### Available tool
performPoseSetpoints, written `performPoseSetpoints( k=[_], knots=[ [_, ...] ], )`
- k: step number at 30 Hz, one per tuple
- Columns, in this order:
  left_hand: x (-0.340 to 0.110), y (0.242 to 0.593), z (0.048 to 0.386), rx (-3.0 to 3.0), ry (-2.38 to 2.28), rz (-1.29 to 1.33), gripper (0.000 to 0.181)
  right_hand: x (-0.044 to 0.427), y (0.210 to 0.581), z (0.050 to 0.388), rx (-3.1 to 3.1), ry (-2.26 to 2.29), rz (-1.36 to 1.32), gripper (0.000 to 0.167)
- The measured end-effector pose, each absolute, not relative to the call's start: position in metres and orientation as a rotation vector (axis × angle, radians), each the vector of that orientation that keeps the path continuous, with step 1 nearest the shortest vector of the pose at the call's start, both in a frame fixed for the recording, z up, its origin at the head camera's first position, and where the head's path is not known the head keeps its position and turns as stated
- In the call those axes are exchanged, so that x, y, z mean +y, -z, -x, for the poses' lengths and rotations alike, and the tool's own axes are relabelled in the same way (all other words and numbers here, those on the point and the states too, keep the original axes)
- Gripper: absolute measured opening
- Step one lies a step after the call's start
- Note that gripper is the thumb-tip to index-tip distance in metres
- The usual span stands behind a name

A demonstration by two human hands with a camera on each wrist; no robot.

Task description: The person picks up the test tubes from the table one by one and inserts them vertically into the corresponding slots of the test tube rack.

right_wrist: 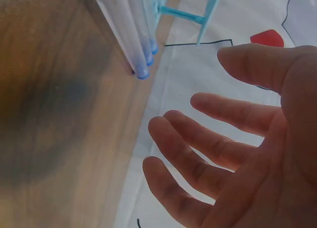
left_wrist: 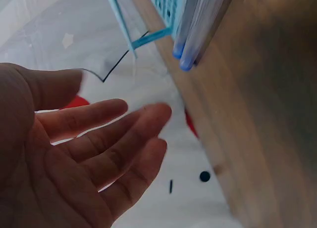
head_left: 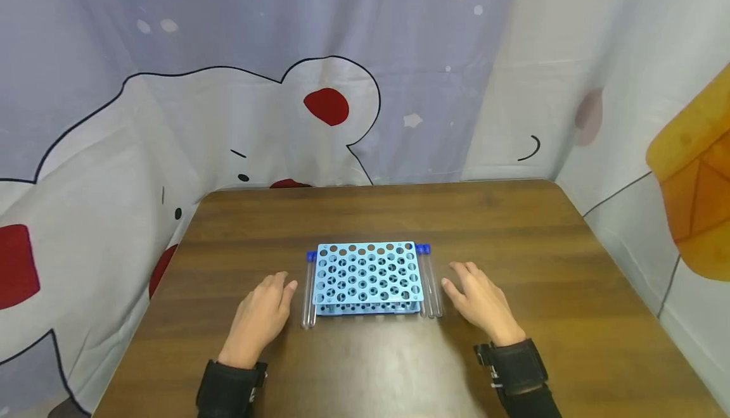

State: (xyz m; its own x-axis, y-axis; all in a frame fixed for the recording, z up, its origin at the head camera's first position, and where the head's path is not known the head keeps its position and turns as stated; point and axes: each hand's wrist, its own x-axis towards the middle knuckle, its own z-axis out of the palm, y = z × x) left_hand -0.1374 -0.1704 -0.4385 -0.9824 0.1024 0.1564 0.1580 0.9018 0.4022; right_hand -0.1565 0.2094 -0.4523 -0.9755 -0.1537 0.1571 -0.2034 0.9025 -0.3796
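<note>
A light blue test tube rack [head_left: 367,268] with rows of round holes stands mid-table. Two clear test tubes [head_left: 308,294] with blue caps lie along its left side, and three more capped tubes [head_left: 431,288] lie along its right. My left hand [head_left: 259,316] is just left of the first pair, holding nothing. To the right of the other tubes is my right hand [head_left: 483,304], also holding nothing. Both wrist views show relaxed, slightly bent fingers: the left hand [left_wrist: 109,154] and right hand [right_wrist: 242,154] are apart from rack and tubes.
The brown wooden table [head_left: 371,367] reaches back to a patterned curtain [head_left: 422,44]. More of the printed fabric hangs at the left and right sides. Black straps [head_left: 516,367] wrap both wrists.
</note>
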Motion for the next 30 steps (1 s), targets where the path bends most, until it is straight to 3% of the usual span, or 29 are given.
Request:
performPoseSetpoints(
  k=[3,18,30],
  knots=[
    [-0.169,0.443,0.139,-2.980,0.659,0.182,0.036,0.209,0.456,0.158,-2.957,-0.620,-0.261,0.043],
    [-0.141,0.471,0.146,-2.966,0.971,0.176,0.023,0.201,0.474,0.165,-3.069,-0.671,-0.157,0.030],
    [-0.135,0.475,0.144,-3.004,0.880,0.154,0.030,0.195,0.483,0.168,-3.105,-0.709,-0.097,0.019]
  ],
)
